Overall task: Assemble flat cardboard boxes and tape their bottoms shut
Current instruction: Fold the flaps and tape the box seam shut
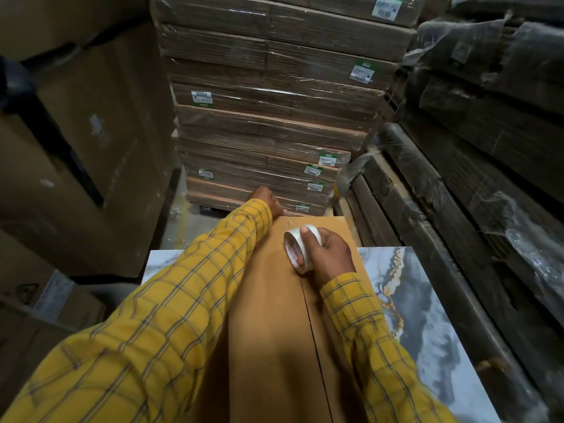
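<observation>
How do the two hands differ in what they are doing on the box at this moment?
The right hand grips a tape roll near the middle of the box; the left hand holds no tool and reaches to the box's far edge. The left arm stretches further forward than the right. Both wear yellow checked sleeves.

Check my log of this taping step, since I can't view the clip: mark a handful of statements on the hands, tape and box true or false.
1. The right hand grips the tape roll. True.
2. The tape roll rests on the marble-patterned table. False: it is on the cardboard box, at the centre seam.
3. The left hand is at the far edge of the box. True.
4. The seam near the person is already taped. False: the part nearest the camera looks bare, a dark open line.
5. The sleeves are plain blue. False: yellow with a check pattern.
</observation>
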`<state>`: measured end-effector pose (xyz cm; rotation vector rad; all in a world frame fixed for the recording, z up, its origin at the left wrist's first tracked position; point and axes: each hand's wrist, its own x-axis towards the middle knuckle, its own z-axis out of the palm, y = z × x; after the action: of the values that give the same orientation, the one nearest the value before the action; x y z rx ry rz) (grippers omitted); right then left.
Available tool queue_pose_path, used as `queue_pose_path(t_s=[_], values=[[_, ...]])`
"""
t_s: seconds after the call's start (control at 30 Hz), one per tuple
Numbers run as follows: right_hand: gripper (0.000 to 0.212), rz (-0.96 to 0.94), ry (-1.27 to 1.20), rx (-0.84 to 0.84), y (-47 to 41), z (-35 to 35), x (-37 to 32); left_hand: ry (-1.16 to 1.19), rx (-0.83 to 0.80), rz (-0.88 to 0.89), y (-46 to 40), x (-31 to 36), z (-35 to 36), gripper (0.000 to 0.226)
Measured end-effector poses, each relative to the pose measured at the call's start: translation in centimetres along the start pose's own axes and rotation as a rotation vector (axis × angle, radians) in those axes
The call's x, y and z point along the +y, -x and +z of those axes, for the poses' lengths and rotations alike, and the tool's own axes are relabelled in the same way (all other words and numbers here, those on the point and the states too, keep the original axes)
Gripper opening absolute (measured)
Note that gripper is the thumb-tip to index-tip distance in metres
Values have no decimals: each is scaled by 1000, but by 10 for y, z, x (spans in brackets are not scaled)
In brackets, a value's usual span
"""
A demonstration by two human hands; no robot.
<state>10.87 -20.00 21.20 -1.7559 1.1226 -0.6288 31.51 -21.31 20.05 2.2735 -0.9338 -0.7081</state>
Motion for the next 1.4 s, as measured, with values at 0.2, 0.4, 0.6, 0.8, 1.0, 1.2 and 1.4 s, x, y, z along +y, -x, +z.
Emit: queue_pose_path(t_s=[0.2,0.4,0.6,0.8,1.0,1.2,1.4], values=[[53,-23,6,-4,9,-3,-1,33,-103,24,-6,-6,-6,27],[56,0,-83,15,23,-7,-2,0,2,368,23,-14,3,21],[45,0,-175,-49,37,-8,4,-167,-26,491,29,-25,1,26],[42,-71,38,45,53,-20,-5,-212,-7,428,33,-17,4,29],[35,-10,-154,-37,77,-18,3,-214,22,395,35,-15,8,31],[34,-43,53,97,94,-22,-1,-275,57,356,42,-12,9,33],[36,4,116,116,93,-20,-11,-134,-29,503,54,-35,-1,42]])
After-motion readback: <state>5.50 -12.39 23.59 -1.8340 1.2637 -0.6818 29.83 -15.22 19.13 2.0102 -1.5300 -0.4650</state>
